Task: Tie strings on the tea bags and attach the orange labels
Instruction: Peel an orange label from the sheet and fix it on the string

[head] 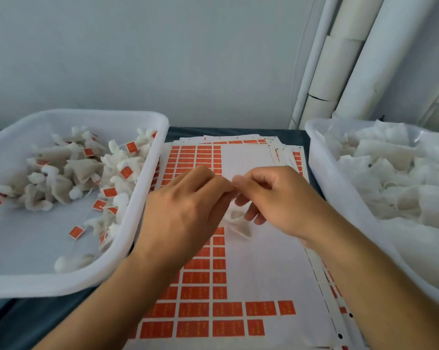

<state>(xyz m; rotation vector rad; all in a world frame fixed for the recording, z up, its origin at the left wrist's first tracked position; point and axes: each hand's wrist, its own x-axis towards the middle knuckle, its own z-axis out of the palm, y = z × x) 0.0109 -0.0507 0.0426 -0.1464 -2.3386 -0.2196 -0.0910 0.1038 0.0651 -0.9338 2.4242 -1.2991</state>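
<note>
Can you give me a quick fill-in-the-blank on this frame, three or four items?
1. The finished tea bags with labels lie in the tray on the person's ____ side.
2. The label sheets between the trays carry stickers coloured ____.
3. The left hand and right hand meet above the ____.
4. The right tray holds bags with ____ labels.

Missing words: left; orange; label sheets; no

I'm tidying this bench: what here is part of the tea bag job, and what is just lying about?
Job: tea bag held by left hand and right hand; label sheets; left tray of labelled bags; right tray of unlabelled bags.
Lying about: white tubes.
</note>
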